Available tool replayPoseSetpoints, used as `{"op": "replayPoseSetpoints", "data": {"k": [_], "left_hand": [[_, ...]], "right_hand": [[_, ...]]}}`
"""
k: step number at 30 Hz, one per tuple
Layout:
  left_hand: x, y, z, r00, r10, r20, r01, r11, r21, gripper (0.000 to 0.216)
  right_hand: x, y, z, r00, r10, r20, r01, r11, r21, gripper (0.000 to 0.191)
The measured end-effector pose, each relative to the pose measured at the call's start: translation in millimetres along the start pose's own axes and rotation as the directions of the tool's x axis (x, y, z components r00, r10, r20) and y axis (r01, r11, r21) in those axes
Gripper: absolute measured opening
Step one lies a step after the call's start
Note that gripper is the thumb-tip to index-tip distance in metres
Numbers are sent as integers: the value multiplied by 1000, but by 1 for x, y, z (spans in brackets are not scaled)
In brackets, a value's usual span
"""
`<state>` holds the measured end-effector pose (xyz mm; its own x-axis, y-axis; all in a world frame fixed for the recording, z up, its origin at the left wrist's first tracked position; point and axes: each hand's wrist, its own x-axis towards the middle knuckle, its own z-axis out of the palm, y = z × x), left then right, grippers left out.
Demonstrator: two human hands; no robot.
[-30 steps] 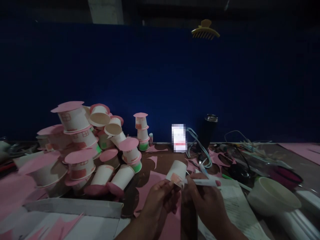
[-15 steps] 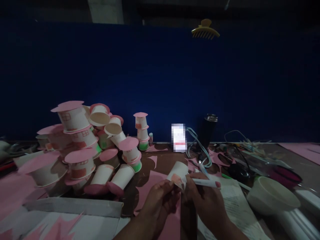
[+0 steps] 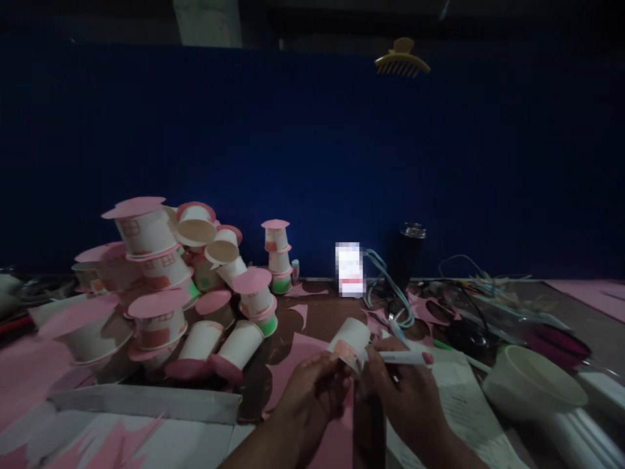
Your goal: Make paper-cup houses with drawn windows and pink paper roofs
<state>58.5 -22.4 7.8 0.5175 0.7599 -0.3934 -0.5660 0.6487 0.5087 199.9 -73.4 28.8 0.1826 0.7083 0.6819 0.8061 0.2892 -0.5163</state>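
In the head view, my left hand (image 3: 312, 397) grips a white paper cup (image 3: 355, 333) near its rim, tilted on its side. An orange-pink coloured patch shows on the cup's wall. My right hand (image 3: 403, 387) is closed around a white marker (image 3: 403, 357) with a pinkish end pointing right; its tip is at the cup's coloured side, and whether it touches is hard to see. Beneath my hands lies pink paper (image 3: 336, 440). To the left, stacked paper cups (image 3: 159, 234) carry pink paper discs and drawn windows and doors.
A blue partition (image 3: 312, 143) stands behind the table. At right are a cream bowl (image 3: 534, 384), a printed sheet (image 3: 459, 391) and a dark bottle (image 3: 407, 254). A lit phone (image 3: 349, 268) leans at the back. A cardboard box (image 3: 146, 404) with pink scraps sits front left.
The cup has turned or tilted slightly in my left hand, with the marker following it. Both hands keep their hold, and the view has shifted a little.
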Motion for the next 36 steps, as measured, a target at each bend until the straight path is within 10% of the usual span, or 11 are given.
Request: {"op": "replayPoseSetpoints", "data": {"k": [36], "left_hand": [[2,-2,-6,997,23,70,-26,999,42,9]], "right_hand": [[-3,-1,3,998,33,-46,-35,999,-34,21]]}}
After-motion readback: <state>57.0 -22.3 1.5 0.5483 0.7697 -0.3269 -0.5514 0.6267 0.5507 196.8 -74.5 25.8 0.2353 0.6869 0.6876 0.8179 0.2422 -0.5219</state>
